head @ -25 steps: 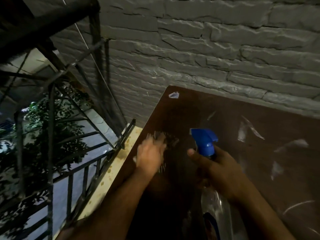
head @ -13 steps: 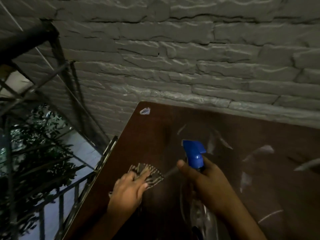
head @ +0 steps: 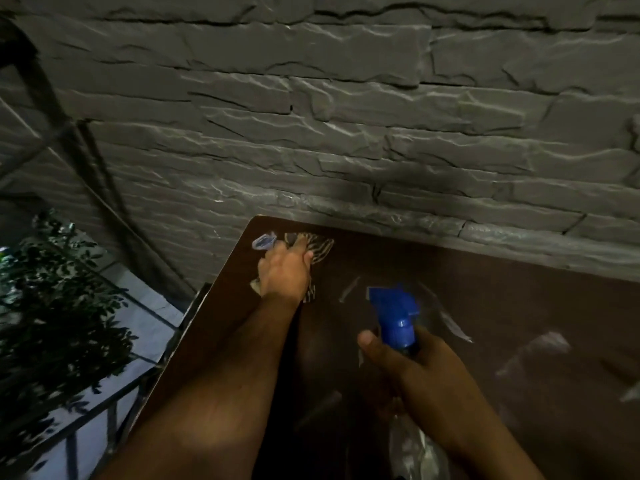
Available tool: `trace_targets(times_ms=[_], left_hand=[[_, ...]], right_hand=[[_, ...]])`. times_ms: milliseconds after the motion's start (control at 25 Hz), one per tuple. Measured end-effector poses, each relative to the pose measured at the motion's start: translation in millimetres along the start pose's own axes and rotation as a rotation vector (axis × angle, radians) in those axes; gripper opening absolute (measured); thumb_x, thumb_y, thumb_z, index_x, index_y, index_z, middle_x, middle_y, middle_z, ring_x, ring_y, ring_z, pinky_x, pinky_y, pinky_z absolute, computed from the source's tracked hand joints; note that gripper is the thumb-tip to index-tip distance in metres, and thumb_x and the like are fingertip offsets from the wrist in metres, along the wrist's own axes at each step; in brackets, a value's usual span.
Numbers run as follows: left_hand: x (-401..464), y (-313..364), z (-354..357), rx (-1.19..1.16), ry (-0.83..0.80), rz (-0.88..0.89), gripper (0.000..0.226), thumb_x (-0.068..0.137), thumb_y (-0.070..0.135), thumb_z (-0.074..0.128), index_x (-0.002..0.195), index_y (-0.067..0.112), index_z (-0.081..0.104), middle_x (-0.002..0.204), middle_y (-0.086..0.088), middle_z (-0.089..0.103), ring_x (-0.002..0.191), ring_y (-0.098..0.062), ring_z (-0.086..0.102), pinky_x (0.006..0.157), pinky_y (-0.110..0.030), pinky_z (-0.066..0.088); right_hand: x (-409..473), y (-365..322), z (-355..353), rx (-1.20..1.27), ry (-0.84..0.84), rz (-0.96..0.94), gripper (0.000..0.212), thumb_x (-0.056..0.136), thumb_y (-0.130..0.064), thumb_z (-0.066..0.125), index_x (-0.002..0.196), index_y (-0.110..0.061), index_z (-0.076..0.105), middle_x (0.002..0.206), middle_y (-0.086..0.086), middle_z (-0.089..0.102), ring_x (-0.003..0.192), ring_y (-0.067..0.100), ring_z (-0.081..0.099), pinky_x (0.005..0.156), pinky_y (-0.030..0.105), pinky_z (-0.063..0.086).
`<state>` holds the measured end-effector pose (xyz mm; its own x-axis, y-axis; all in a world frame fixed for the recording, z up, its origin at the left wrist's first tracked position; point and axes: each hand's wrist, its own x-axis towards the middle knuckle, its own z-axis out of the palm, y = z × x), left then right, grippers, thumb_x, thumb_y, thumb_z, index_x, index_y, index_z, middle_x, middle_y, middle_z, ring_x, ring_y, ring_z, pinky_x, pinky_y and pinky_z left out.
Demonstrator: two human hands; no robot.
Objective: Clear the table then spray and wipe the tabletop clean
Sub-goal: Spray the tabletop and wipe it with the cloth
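Since the earlier frame, the left hand (head: 284,271) has moved away from the near left part of the tabletop (head: 519,341) up to its far left corner, and it has carried the cloth (head: 317,249) with it; the right hand (head: 415,368) stays near the middle with the spray bottle (head: 396,315). Now the left hand lies flat on the striped cloth and presses it down on the brown tabletop, with the fingers stretched toward the wall. A part of the cloth comes out past the fingertips and another small part shows at the wrist side. Just beside the fingertips, at the very corner of the table, there is a small pale sticker or mark (head: 264,242); what it is exactly I cannot tell. The right hand grips the neck of the spray bottle, with the thumb on the left side under the blue trigger head, and the clear body of the bottle goes down below the hand toward the lower edge of the view. On the tabletop to the right of the bottle there are several pale streaks (head: 533,348). Behind the table stands a grey stone wall (head: 346,116), touching or almost touching the far edge. On the left, below the table level, a dark metal railing (head: 114,407) and a leafy plant (head: 52,306) are seen.
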<state>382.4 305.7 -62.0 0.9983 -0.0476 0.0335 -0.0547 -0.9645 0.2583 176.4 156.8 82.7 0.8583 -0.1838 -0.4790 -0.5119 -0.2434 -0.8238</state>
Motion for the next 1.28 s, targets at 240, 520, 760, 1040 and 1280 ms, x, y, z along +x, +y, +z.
trace_targets(times_ms=[240,520,760,1040,1280], left_hand=[[35,4,-8,-0.039,-0.031,-0.101,0.037,0.101,0.044,0.036,0.135,0.033,0.045,0.123,-0.011,0.048,0.116,-0.032,0.046,0.086,-0.049,0.042],[45,-4,-8,-0.007,-0.084,-0.020,0.043,0.101,0.043,0.034,0.141,0.028,0.041,0.127,-0.015,0.049,0.116,-0.034,0.050,0.086,-0.045,0.043],[44,-10,-6,0.010,-0.091,0.045,0.043,0.100,0.041,0.038,0.140,0.026,0.045,0.121,-0.018,0.053,0.112,-0.034,0.052,0.090,-0.042,0.040],[-3,-11,-13,-0.008,-0.108,-0.010,0.047,0.101,0.044,0.035,0.146,0.028,0.036,0.137,-0.018,0.044,0.126,-0.034,0.042,0.100,-0.046,0.038],[-38,-2,-12,0.049,-0.076,-0.008,0.045,0.100,0.044,0.034,0.143,0.030,0.036,0.125,-0.014,0.049,0.112,-0.028,0.049,0.090,-0.042,0.043]], right_hand=[[53,-43,-11,-0.064,0.069,-0.104,0.030,0.077,-0.058,0.063,0.082,-0.029,0.059,0.065,0.001,0.067,0.064,0.019,0.066,0.073,0.043,0.056],[57,-45,-37,-0.136,0.093,-0.005,0.034,0.080,-0.055,0.061,0.091,-0.023,0.055,0.075,0.012,0.070,0.070,0.029,0.070,0.078,0.046,0.058],[18,-23,-39,-0.148,0.144,0.054,0.038,0.079,-0.054,0.063,0.085,-0.016,0.061,0.074,0.016,0.072,0.068,0.033,0.069,0.075,0.046,0.057],[-24,1,-21,-0.169,0.034,0.044,0.038,0.073,-0.059,0.064,0.083,-0.023,0.061,0.065,0.001,0.067,0.061,0.018,0.064,0.071,0.043,0.057],[-39,2,-42,-0.169,-0.002,0.031,0.039,0.075,-0.056,0.065,0.086,-0.018,0.062,0.069,0.009,0.069,0.066,0.027,0.067,0.078,0.052,0.056]])
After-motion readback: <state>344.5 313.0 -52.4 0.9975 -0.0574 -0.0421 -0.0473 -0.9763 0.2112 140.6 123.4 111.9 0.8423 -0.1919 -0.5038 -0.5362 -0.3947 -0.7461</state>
